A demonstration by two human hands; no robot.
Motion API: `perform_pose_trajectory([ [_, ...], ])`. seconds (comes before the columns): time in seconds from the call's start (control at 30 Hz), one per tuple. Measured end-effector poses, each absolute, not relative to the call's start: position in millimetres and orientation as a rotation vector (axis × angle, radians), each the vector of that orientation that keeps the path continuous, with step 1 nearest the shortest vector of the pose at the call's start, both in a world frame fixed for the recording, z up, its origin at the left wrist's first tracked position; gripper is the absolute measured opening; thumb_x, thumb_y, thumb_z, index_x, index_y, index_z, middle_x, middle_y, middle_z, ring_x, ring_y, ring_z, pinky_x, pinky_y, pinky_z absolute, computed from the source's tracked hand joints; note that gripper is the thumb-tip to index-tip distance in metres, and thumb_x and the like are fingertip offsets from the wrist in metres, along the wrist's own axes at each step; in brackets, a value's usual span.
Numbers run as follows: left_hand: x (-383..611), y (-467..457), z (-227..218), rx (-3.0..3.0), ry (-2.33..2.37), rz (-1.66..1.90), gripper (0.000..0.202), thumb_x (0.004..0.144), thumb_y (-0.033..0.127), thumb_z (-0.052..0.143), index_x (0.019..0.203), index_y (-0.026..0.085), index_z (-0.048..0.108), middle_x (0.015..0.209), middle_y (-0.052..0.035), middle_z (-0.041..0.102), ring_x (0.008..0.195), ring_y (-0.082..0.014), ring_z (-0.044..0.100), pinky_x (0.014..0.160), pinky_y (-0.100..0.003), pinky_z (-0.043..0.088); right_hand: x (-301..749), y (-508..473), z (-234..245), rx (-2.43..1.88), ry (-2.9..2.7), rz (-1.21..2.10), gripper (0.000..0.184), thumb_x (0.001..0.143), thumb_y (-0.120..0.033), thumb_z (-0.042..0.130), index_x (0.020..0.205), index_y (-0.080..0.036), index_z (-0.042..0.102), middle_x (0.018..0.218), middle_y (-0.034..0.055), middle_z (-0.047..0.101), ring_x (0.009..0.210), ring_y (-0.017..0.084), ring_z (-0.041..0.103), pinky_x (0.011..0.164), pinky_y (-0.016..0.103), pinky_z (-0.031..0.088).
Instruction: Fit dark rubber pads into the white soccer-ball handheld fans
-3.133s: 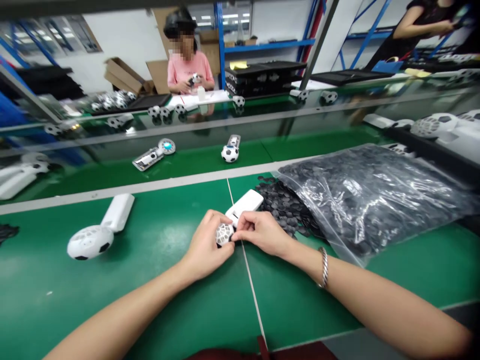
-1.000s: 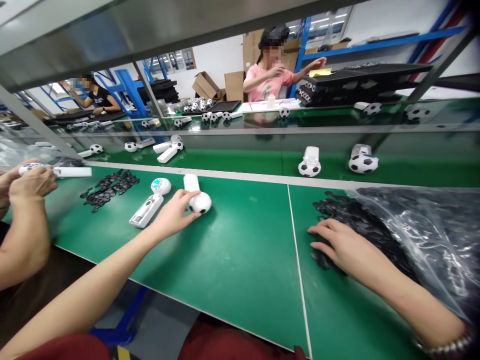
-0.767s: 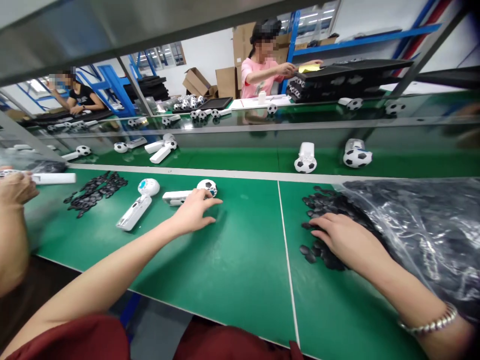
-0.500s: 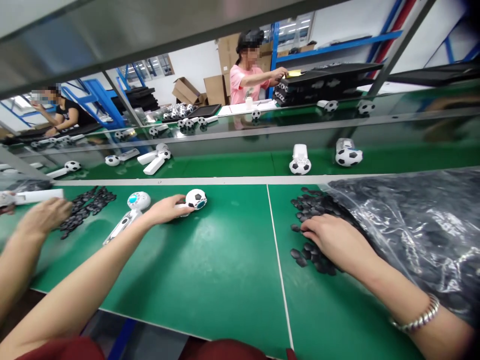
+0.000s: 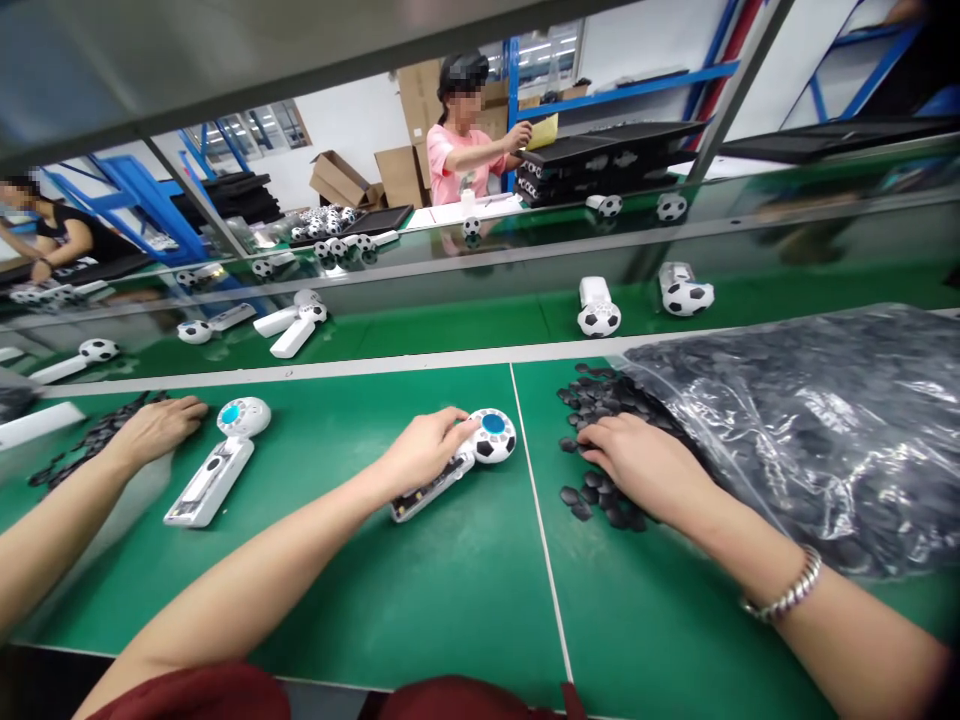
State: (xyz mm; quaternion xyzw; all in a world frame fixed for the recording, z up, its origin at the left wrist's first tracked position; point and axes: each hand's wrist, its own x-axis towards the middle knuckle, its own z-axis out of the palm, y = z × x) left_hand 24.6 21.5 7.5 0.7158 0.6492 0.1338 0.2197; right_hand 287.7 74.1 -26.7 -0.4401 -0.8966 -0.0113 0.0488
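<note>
My left hand (image 5: 427,455) is closed around the handle of a white handheld device (image 5: 491,436) whose round head has a black-and-white football pattern. A blue disc faces up on that head, and the handle's open side shows parts inside. Over on the right, my right hand (image 5: 645,465) rests at the edge of a heap of small black pieces (image 5: 600,395), fingers bent and drawn together at the tips. Whatever lies between those fingertips is hidden. Loose black pieces (image 5: 577,500) lie just below the hand.
A clear plastic bag (image 5: 825,430) of black pieces lies at right. Left of me, a co-worker's hand (image 5: 165,428) touches another black pile (image 5: 97,435), near a second device (image 5: 214,480). Football-headed devices (image 5: 600,310) lie on the green belt (image 5: 450,325) beyond the table ledge.
My left hand has brought the device rightward and nearer, its blue disc now turned up. My right hand stays at the black pieces. The co-worker's hand has moved onto the left pile.
</note>
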Motion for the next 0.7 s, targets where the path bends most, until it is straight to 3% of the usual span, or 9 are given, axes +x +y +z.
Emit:
perform_pose_trajectory([
  [0.13, 43.2, 20.8, 0.2, 2.033, 1.922, 0.346, 0.048, 0.091, 0.052, 0.019, 0.106, 0.020, 0.052, 0.086, -0.0067, 0.066, 0.080, -0.0240, 0.062, 0.065, -0.030, 0.042, 286.4, 74.7, -23.7, -1.395, -2.756, 0.018, 0.014, 0.084, -0.021, 0.053, 0.085, -0.020, 0.066, 0.085, 0.0051, 0.065, 0.083, 0.021, 0.057, 0.068, 0.030, 0.043],
  [0.3, 61.3, 14.6, -1.2, 2.361, 2.011, -0.034, 0.053, 0.087, 0.060, 0.022, 0.101, 0.016, 0.048, 0.084, -0.0105, 0.066, 0.076, -0.0262, 0.063, 0.060, -0.030, 0.042, 285.7, 81.7, -18.4, -1.450, -2.754, 0.212, 0.009, 0.082, -0.019, 0.054, 0.085, -0.020, 0.062, 0.091, 0.0044, 0.063, 0.089, 0.020, 0.057, 0.068, 0.027, 0.042],
  [0.47, 56.0, 29.3, 1.7, 2.196, 1.885, -0.085, 0.060, 0.084, 0.065, 0.014, 0.101, 0.017, 0.047, 0.082, -0.0095, 0.066, 0.073, -0.0275, 0.062, 0.055, -0.030, 0.040, 286.1, 85.8, -17.5, -1.483, -2.714, 0.298, 0.007, 0.076, -0.019, 0.060, 0.083, -0.021, 0.058, 0.088, 0.0029, 0.063, 0.086, 0.019, 0.057, 0.066, 0.026, 0.041],
  [0.6, 47.0, 33.1, 5.6, 2.066, 1.565, 0.003, 0.053, 0.079, 0.066, 0.035, 0.102, 0.021, 0.050, 0.098, -0.0058, 0.064, 0.081, -0.0231, 0.060, 0.063, -0.028, 0.042, 287.4, 85.5, -20.1, -1.435, -2.648, 0.354, 0.015, 0.076, -0.016, 0.059, 0.091, -0.020, 0.060, 0.081, 0.0029, 0.064, 0.082, 0.018, 0.058, 0.066, 0.026, 0.041],
  [0.7, 50.5, 23.7, 9.1, 2.149, 1.595, 0.028, 0.050, 0.074, 0.057, 0.051, 0.109, 0.022, 0.050, 0.097, -0.0048, 0.063, 0.081, -0.0231, 0.059, 0.062, -0.028, 0.043, 287.6, 86.1, -20.7, -1.319, -2.623, 0.352, 0.014, 0.080, -0.017, 0.055, 0.090, -0.019, 0.064, 0.089, 0.0051, 0.066, 0.087, 0.020, 0.058, 0.073, 0.029, 0.043],
])
